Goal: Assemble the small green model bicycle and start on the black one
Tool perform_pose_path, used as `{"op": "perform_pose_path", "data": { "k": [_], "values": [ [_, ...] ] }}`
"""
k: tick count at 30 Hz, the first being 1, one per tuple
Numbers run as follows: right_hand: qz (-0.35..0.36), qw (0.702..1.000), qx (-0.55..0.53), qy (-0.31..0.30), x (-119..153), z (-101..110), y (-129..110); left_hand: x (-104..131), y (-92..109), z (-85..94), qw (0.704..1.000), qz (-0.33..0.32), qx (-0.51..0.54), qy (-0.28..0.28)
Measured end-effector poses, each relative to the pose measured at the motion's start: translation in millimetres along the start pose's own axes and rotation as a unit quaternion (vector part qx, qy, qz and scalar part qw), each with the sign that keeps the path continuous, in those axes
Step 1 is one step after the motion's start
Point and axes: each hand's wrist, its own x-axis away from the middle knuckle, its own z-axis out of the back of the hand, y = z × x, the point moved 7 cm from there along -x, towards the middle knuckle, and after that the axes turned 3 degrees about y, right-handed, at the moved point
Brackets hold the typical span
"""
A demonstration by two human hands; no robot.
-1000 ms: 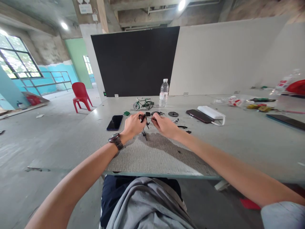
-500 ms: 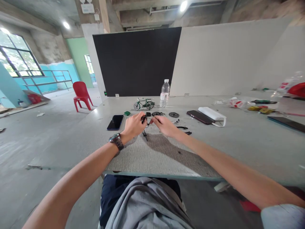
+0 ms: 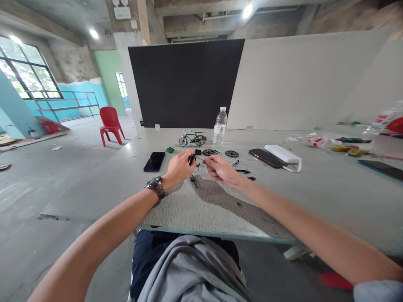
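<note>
My left hand [image 3: 180,166] is closed around a black model bicycle frame [image 3: 193,181], whose thin dark end sticks out below the fingers. Opposite it, my right hand [image 3: 221,169] pinches a slim, light-coloured rod [image 3: 200,158] that points at the black part in the left fingers. Its exact kind is too small to make out. Just beyond the hands lie a loose spoked wheel [image 3: 209,152] and another black wheel [image 3: 232,154]. Small silver pieces [image 3: 235,162] and black strips [image 3: 243,171] rest right of my right hand. An assembled green model bicycle [image 3: 192,138] stands farther back.
A dark phone [image 3: 154,162] lies left of my hands, near a small green piece [image 3: 170,150]. Behind stands a water bottle [image 3: 220,126]. To the right are another phone [image 3: 267,158] and a white power bank [image 3: 282,154] with a cable. A black panel [image 3: 185,84] rises behind the table.
My right hand has drawn slightly away to the right, and the slim rod between the hands shows more. The left hand keeps its hold on the frame. The whole view has shifted a little.
</note>
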Motion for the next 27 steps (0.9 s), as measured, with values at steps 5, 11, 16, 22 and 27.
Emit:
{"op": "perform_pose_path", "data": {
  "k": [5,11,16,22,27],
  "values": [
    [-0.017,1.0,0.011,0.011,-3.6,4.6,-0.4,-1.6,-0.5,2.7,0.999,0.03,0.025,0.018],
    [0.115,0.931,0.345,0.046,3.2,8.0,-25.4,-4.0,-3.6,3.5,0.996,0.06,0.057,0.022],
    [0.116,0.839,0.529,0.061,7.7,8.8,-29.6,-1.8,-0.5,2.9,0.998,0.042,0.051,0.003],
    [0.124,0.948,0.288,0.059,5.4,2.1,-32.8,1.3,4.3,5.3,1.0,-0.008,0.005,0.016],
    [-0.037,0.998,-0.009,-0.046,-1.8,-4.3,-5.0,2.5,7.5,1.3,0.998,-0.054,-0.03,-0.014]
  ]
}}
